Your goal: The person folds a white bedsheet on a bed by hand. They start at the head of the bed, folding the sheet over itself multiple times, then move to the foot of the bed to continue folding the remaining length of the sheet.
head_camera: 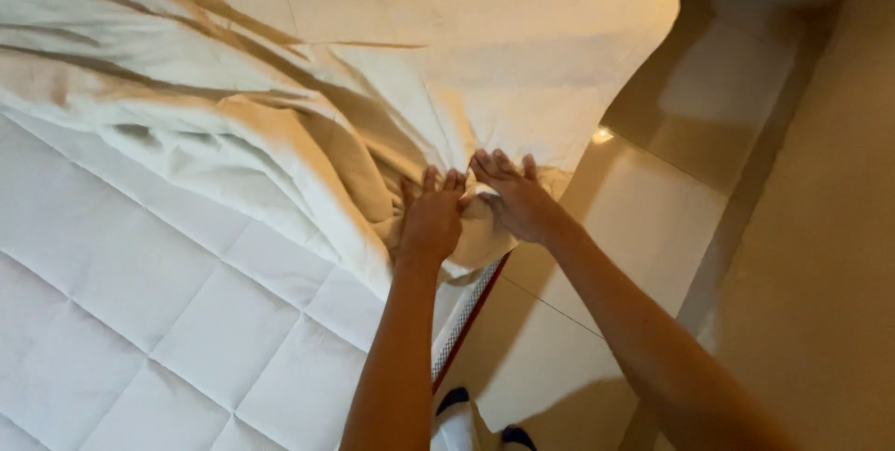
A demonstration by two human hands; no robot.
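— Sheet (485, 69), cream-coloured and creased, gathered at the bed's edge: where exactly does it lie?

— Spread over the upper part of the bed, its near edge bunched into a thick wad right at the mattress side, just under both hands. Long folds run from that wad up toward the top left corner of the view.

— And the hands?

— Left hand (431, 220) presses on the bunched cloth, fingers (438, 181) close together and pointing away from the person, curled onto the fabric. Right hand (518, 198) sits just beside it, touching the same wad, its fingers (494, 164) laid narrow and flat over the cloth. Whether either hand has the cloth pinched underneath cannot be told from this angle.

— What lies beneath?

— Quilted white mattress pad (158, 321), stitched in a diamond pattern, bare across the lower left. A striped band with a dark red trim (466, 321) runs along the mattress side below the left wrist.

— Beyond the bed?

— Pale glossy tiled floor (643, 218) to the right, with a small bright reflection near the sheet's hanging edge, and a beige wall (830, 227) farther right. Dark-toed footwear (454, 400) shows at the bottom edge, beside the bed.
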